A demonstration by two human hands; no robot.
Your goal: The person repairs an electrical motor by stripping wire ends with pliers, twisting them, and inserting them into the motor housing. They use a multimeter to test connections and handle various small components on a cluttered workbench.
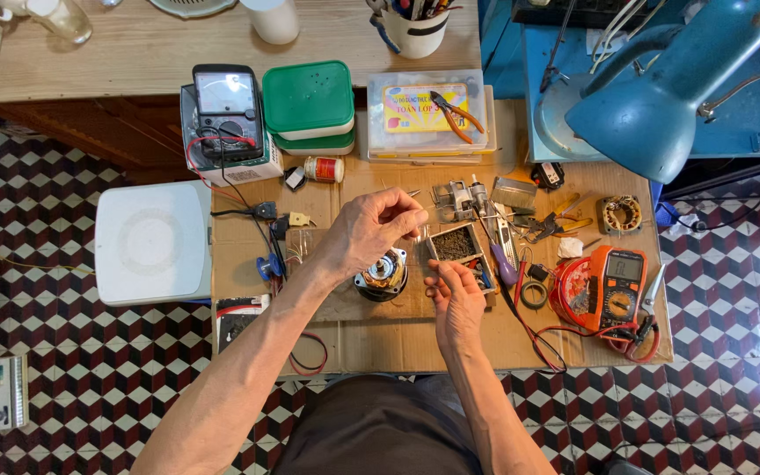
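Observation:
My left hand (371, 227) is raised over the cardboard work surface (371, 330), fingers pinched on a small clear piece near the fingertips; what it is cannot be made out. My right hand (456, 295) is just below it, thumb and forefinger pinched together by the small open box of dark bits (456, 244). A round motor stator with copper windings (382, 274) lies on the cardboard between the two hands, partly hidden by my left wrist.
An analog meter (226, 110), green-lidded boxes (310, 98) and a clear parts box with pliers (428, 113) stand at the back. An orange multimeter (616, 286) with red leads lies right. A white square stool (153, 242) is left, a blue lamp (661, 88) upper right.

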